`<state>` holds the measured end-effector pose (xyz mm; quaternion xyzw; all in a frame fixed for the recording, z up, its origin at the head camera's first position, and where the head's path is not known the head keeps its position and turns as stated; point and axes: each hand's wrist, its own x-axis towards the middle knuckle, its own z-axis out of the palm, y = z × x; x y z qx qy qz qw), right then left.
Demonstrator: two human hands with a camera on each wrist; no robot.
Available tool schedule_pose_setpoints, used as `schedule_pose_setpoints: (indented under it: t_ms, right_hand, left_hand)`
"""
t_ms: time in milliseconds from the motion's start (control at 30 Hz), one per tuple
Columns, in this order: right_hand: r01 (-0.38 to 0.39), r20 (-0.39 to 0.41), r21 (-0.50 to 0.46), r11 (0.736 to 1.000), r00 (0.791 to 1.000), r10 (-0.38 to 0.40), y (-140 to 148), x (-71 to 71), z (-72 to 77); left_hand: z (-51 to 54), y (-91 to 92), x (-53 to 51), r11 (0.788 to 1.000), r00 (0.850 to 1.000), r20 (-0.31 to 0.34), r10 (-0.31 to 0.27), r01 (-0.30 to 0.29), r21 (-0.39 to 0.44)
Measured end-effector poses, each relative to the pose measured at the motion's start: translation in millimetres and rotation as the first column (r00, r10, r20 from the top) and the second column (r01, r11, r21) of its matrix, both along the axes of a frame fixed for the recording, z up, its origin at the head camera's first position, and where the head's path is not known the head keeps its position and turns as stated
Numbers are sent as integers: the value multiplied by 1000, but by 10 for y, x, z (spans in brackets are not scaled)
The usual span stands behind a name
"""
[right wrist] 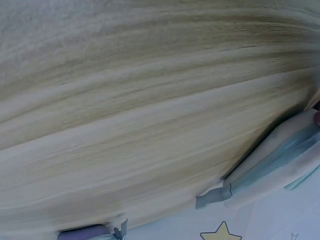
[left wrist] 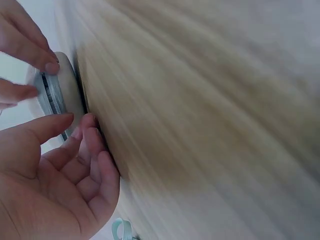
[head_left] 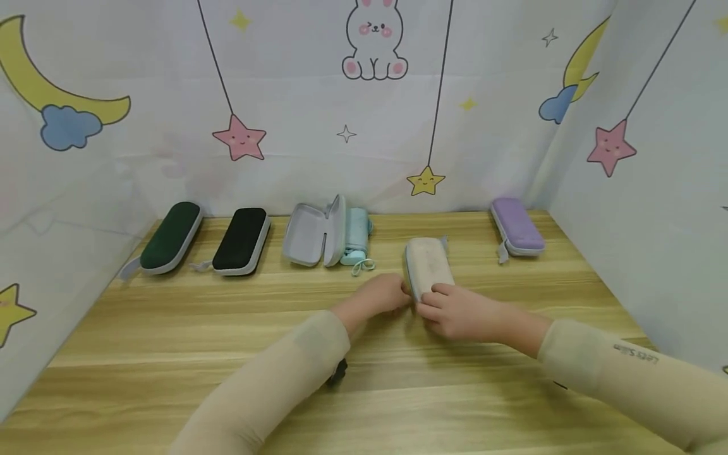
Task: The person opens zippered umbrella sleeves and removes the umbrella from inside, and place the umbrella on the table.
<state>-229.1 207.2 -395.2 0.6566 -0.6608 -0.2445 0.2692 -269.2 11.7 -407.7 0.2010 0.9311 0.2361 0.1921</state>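
Observation:
A beige zip case lies on the wooden table, a little right of the middle. My right hand grips its near end, with thumb and finger on either side of the zipper seam in the left wrist view. At the near left corner of the case is my left hand. Its fingers are curled, and thumb and fingertips meet the case's edge by the seam. A grey fabric tab sticks out from the far end. In the right wrist view, the right hand is almost wholly out of frame.
Along the back stand a dark green case, a black case, an open light grey case and a purple case. A teal folded umbrella with a cord loop lies against the open case. Printed cloth walls enclose the table.

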Motion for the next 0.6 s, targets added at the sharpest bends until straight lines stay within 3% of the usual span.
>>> schedule_pose_setpoints:
  t_ms: [133, 267, 467, 600]
  right_hand:
    - [-55, 12, -46, 997, 998, 56, 17, -4, -42]
    - [-57, 16, -61, 997, 998, 58, 30, -1, -56]
    - [-16, -10, -64, 998, 1000, 15, 41, -7, -59]
    - [-21, -26, -70, 997, 999, 19, 19, -28, -45]
  left_hand:
    - [-5, 44, -50, 1000, 1000, 11, 21, -21, 18]
    - [-36, 69, -116, 993, 994, 76, 73, -79, 87]
    - [-73, 82, -210, 959, 968, 209, 140, -185, 217]
    - [-70, 84, -245, 927, 939, 300, 169, -255, 274]
